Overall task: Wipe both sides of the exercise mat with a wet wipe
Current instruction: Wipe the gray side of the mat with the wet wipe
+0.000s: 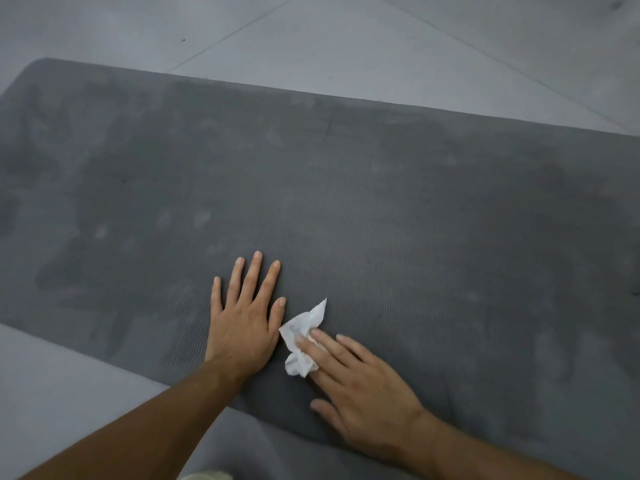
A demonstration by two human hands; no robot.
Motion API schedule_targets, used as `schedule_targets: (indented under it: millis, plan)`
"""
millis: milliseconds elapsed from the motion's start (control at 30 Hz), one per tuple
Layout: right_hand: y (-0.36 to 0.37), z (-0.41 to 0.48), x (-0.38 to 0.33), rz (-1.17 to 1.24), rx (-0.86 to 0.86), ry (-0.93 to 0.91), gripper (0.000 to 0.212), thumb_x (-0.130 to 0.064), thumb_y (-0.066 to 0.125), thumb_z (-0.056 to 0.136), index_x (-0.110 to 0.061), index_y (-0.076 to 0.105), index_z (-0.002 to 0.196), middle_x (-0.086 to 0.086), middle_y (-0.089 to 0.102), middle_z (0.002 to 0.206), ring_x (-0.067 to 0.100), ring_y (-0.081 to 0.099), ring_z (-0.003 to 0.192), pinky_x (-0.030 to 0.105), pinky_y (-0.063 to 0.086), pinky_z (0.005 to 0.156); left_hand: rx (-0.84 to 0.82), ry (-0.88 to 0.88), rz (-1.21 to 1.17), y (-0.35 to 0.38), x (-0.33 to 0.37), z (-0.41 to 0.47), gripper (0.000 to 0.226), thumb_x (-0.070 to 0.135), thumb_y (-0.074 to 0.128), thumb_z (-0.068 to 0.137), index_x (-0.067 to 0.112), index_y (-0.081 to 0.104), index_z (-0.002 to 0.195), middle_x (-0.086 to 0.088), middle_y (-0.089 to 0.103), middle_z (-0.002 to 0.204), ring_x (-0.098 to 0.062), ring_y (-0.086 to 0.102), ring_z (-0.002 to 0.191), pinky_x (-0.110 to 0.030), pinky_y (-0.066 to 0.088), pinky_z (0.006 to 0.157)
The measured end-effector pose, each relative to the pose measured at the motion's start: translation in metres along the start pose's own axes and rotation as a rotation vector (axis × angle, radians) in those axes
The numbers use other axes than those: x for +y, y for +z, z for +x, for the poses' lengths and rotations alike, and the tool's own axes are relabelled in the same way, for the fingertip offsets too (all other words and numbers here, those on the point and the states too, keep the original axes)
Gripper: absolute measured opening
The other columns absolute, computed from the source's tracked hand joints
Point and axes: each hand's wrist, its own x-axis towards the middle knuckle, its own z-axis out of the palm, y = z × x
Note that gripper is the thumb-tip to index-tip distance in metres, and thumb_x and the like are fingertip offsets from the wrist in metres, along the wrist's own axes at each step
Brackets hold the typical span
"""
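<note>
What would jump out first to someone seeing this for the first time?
The crumpled white wet wipe stands out, pressed onto the dark grey exercise mat by the straight-fingered right hand, low centre. Beside it the left hand lies flat on the mat.

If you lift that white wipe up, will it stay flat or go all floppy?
Probably floppy: the wipe is already crumpled and bunched under the right hand. It looks thin, so likely very light. On the ribbed mat it may drag and bunch more rather than slide.
</note>
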Motion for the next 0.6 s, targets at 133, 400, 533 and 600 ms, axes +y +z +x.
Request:
schedule_targets:
  millis: [133, 400, 533, 600]
  plan:
    - [-0.008, 0.007, 0.065, -0.013, 0.005, 0.191, 0.068, -0.05, 0.037, 0.103, -0.018, 0.032, 0.163, 0.001, 0.026, 0.17, 0.018, 0.017, 0.159, 0.042, 0.017, 0.125, -0.012, -0.01, -0.014, -0.003, 0.003, 0.001, 0.063, 0.055, 0.013, 0.106, 0.035, 0.009, 0.165, 0.006, 0.0, 0.174, -0.018, -0.005, 0.16, -0.056, 0.006, 0.128]
    - [-0.035, 0.006, 0.179, -0.007, -0.007, 0.71, 0.075, -0.054, 0.013, 0.103, -0.01, 0.019, 0.165, 0.009, 0.017, 0.172, 0.023, 0.013, 0.159, 0.043, 0.013, 0.128, -0.035, -0.007, -0.03, -0.005, 0.001, 0.001, 0.062, 0.057, 0.01, 0.107, 0.037, 0.002, 0.165, 0.007, -0.005, 0.173, -0.016, -0.011, 0.159, -0.056, 0.003, 0.128]
    - [-0.031, 0.023, 0.158, 0.101, 0.034, 0.692, 0.074, -0.05, 0.022, 0.104, -0.007, 0.017, 0.165, 0.01, 0.01, 0.173, 0.025, 0.009, 0.16, 0.042, 0.012, 0.128, -0.038, -0.01, -0.034, -0.006, 0.002, 0.001, 0.062, 0.058, 0.009, 0.106, 0.038, 0.002, 0.165, 0.008, -0.006, 0.173, -0.015, -0.013, 0.159, -0.055, 0.0, 0.128]
    - [-0.025, 0.03, 0.132, 0.106, 0.057, 0.596, 0.077, -0.051, 0.028, 0.101, -0.006, 0.023, 0.163, 0.012, 0.014, 0.172, 0.025, 0.011, 0.16, 0.043, 0.017, 0.128, -0.037, -0.011, -0.036, -0.006, 0.002, 0.001, 0.062, 0.058, 0.009, 0.106, 0.037, 0.003, 0.165, 0.007, -0.005, 0.173, -0.016, -0.012, 0.159, -0.055, 0.001, 0.128]
